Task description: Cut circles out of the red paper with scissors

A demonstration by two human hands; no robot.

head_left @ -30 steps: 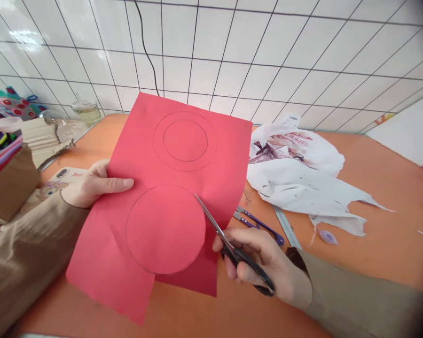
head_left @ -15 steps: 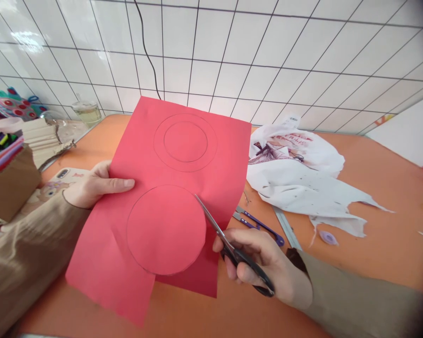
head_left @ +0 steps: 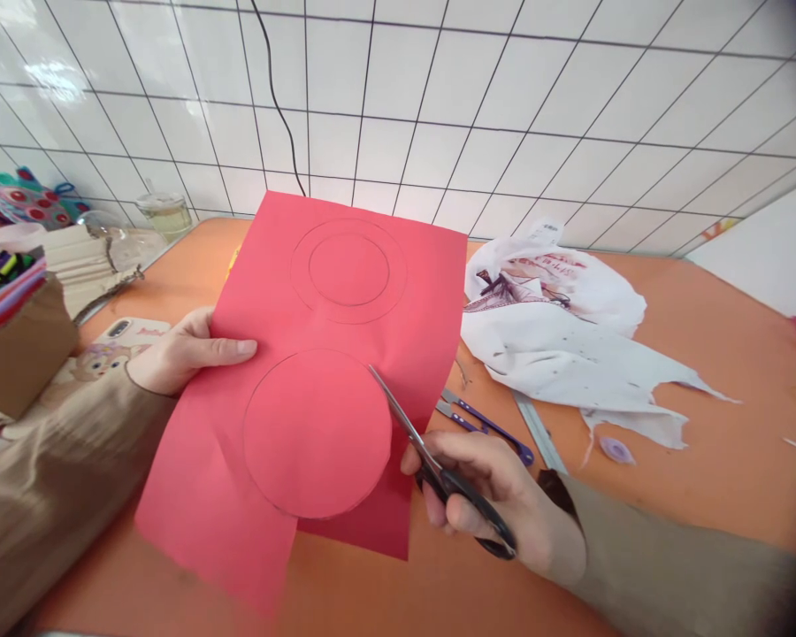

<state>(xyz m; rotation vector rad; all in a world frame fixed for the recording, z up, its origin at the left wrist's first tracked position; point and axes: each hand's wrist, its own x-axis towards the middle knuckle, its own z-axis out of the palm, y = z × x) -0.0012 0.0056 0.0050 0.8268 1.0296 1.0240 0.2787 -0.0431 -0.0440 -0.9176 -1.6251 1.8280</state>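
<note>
A sheet of red paper (head_left: 258, 318) is held up over the table, its left edge pinched by my left hand (head_left: 189, 352) with the thumb on top. Two drawn rings, one inside the other, mark its upper half. Below them lies a larger drawn circle, cut along its right and lower right side. My right hand (head_left: 497, 500) grips black-handled scissors (head_left: 468, 500), fingers through the handles. Their blades meet the paper at the circle's upper right edge and look nearly closed. Cut paper hangs loose at the lower left and behind the circle.
On the orange table (head_left: 723, 495), purple-handled scissors (head_left: 491, 425), a metal ruler (head_left: 539, 432) and a purple tape roll (head_left: 616, 449) lie right of the paper. A white plastic bag (head_left: 570, 354) is behind them. At left are a phone (head_left: 110, 354), cardboard box (head_left: 23, 345) and lidded cup (head_left: 164, 215).
My left hand and the paper have shifted slightly right, and the sheet's top edge has dipped a little. My right hand with the scissors stays almost in place.
</note>
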